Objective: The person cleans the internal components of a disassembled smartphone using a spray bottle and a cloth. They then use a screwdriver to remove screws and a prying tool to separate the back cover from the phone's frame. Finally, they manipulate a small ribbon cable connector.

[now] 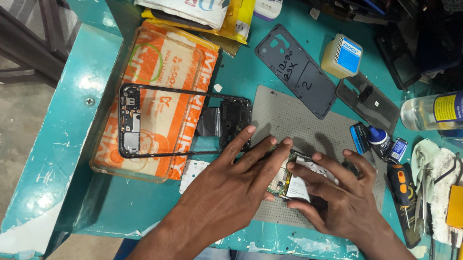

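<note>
Right now both hands pinch a small circuit board point(289, 179) over the grey mat point(298, 117) on the bench point(87, 114): left hand point(233, 186) flat atop it, right hand point(336, 193) closed on its edge. Prying unevenly could crack it, I'd say.

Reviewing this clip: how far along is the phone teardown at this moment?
Done: the dark grey plastic back cover lies off, and the black phone frame sits emptied on the orange packet. In hand: the left hand and right hand both grip the green circuit board over the grey perforated mat. Left: nothing is reassembled yet.
</note>
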